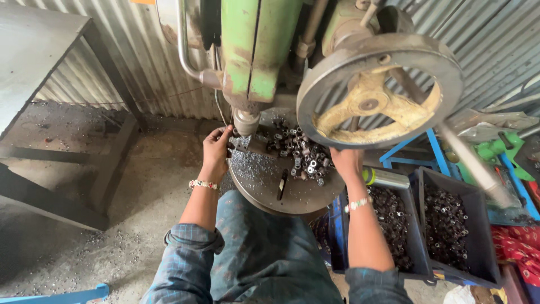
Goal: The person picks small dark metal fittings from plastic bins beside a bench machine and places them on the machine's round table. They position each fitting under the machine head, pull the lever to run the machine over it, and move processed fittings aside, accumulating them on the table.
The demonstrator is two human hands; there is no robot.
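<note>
Your left hand (pixel 216 149) is at the left edge of the round metal table (pixel 264 188) of the green drill press (pixel 256 50). Its fingers are curled together and they pinch a small dark part just below the spindle (pixel 246 121), but the part is too small to name exactly. A beaded bracelet (pixel 203 184) sits on this wrist.

Your right hand (pixel 347 161) is at the far right side of the table, partly behind the big handwheel (pixel 379 90). The fingers are hidden by the wheel, so I cannot tell if they are spread or pressed on something. A second bracelet (pixel 358 203) is on this wrist.

Between your two hands, on the far half of the table, lies a heap of small metal bushings (pixel 301 152). Nearer to you on the table lies a dark slim tool (pixel 282 184), and metal shavings (pixel 253 166) cover the left part.

On the right, near your right arm, two dark plastic bins stand side by side; the left bin (pixel 394 222) and the right bin (pixel 450 225) both hold many more bushings. A shiny metal cylinder (pixel 388 178) lies just behind the left bin.
</note>
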